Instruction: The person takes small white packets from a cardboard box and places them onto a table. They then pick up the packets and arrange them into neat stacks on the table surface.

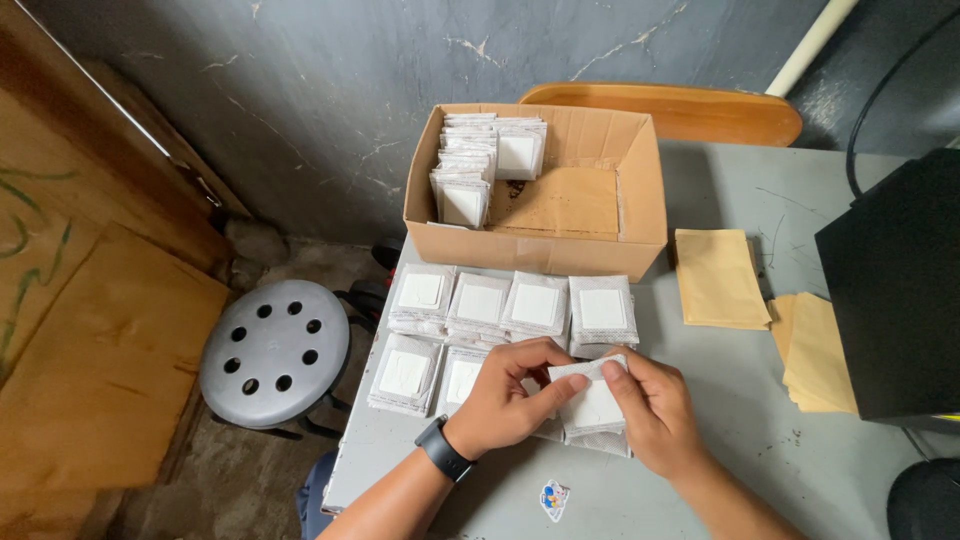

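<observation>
Closest to me, a small sticker [553,499] lies on the grey table [760,440], just short of my hands. My left hand [505,395], with a black watch [443,450] on its wrist, and my right hand [655,410] meet over a stack of white packets [595,415]; the fingers of both are curled and pinch the top edge of the uppermost packet, thumbs pressing from the near side. To the left of that stack I see two more piles of packets [405,375], and just beyond it a row of four piles [510,305] set side by side. Past that row stands an open cardboard box [540,245], with more packets standing upright [480,165] in its far left part and bare brown bottom to their right. Right of the box lie tan envelopes [718,280], and further right a black box [895,290]. Left of the table, down on the floor, I see a grey stool [275,350] with round holes.
</observation>
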